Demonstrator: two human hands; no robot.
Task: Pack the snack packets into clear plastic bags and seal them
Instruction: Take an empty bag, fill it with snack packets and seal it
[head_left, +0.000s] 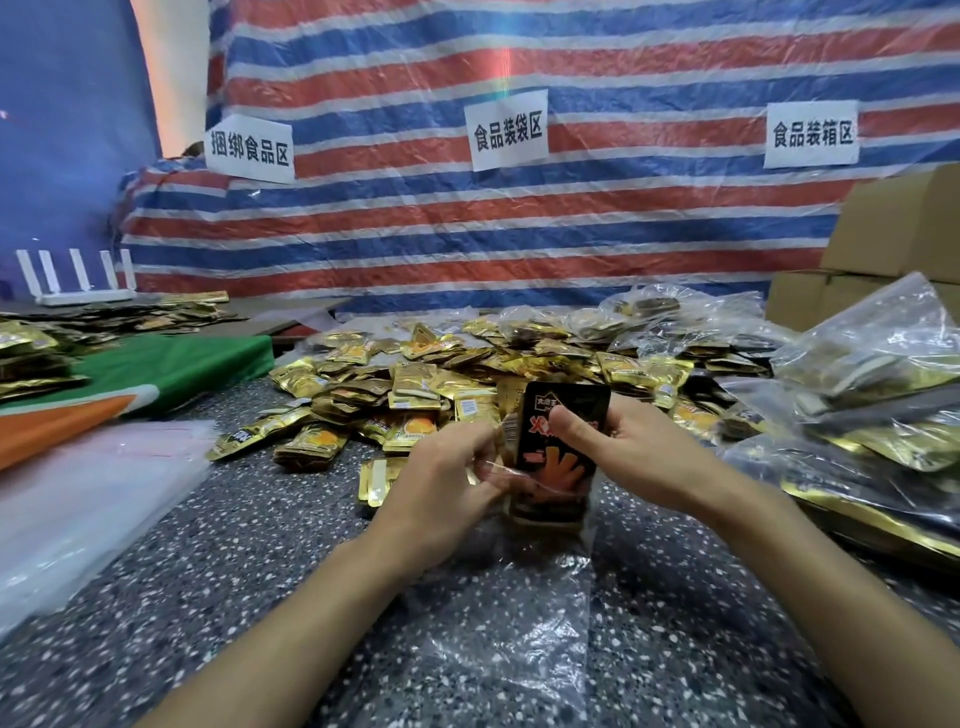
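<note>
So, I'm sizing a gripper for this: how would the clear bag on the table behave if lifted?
Probably floppy: the clear bag lies wrinkled and flat on the table. Likely very light, being thin enough to see the speckles through. Its glossy film may slip.

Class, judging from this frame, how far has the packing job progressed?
Done: filled bags lie at the right. In hand: the right hand holds a black packet partway in a clear bag pinched by the left hand. Left: the loose gold packets, and sealing this bag.
</note>
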